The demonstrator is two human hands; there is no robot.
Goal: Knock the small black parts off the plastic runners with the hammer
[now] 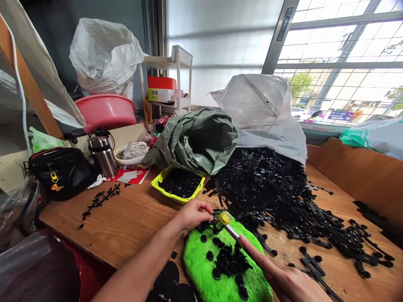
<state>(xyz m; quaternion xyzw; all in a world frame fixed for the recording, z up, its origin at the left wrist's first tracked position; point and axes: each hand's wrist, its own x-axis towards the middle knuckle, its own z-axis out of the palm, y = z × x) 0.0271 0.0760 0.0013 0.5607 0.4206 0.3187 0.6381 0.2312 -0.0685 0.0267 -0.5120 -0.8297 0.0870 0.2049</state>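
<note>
My right hand (283, 274) grips a small hammer (233, 232) with a shiny metal handle and a yellow face, index finger stretched along the handle. The hammer's head is over the far edge of a fuzzy green cushion (197, 262). Just left of that head, my left hand (195, 214) has thumb and fingers pinched on a black plastic piece (208, 224), mostly hidden by the fingers. Several small black round caps (231, 260) lie heaped and scattered on the cushion in front of both hands.
A large pile of black plastic strips (270, 188) spills from a white sack (261, 105) across the right side. Behind the cushion are a yellow basket (154, 183) of black pieces and a green woven sack (176, 138). A steel flask (103, 157) and black bag (63, 170) stand left.
</note>
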